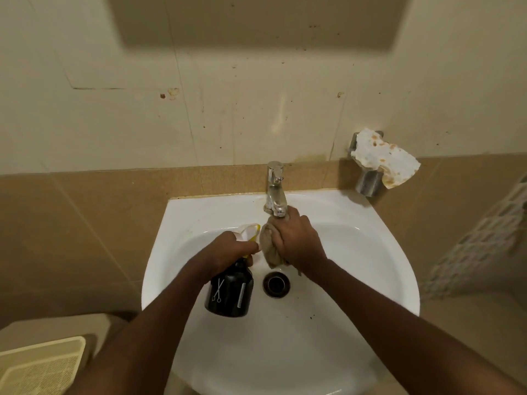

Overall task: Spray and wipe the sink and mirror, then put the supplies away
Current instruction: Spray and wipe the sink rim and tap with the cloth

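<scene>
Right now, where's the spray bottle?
The spray bottle is in the left hand, over the sink basin, left of the drain.

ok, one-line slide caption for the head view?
Right hand presses cloth at tap spout; left hand holds spray bottle over sink.

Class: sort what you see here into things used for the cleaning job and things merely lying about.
In use: black spray bottle in left hand; grey cloth in right hand; tap; sink.

Lying about: stained paper on metal holder; white basket.
</scene>
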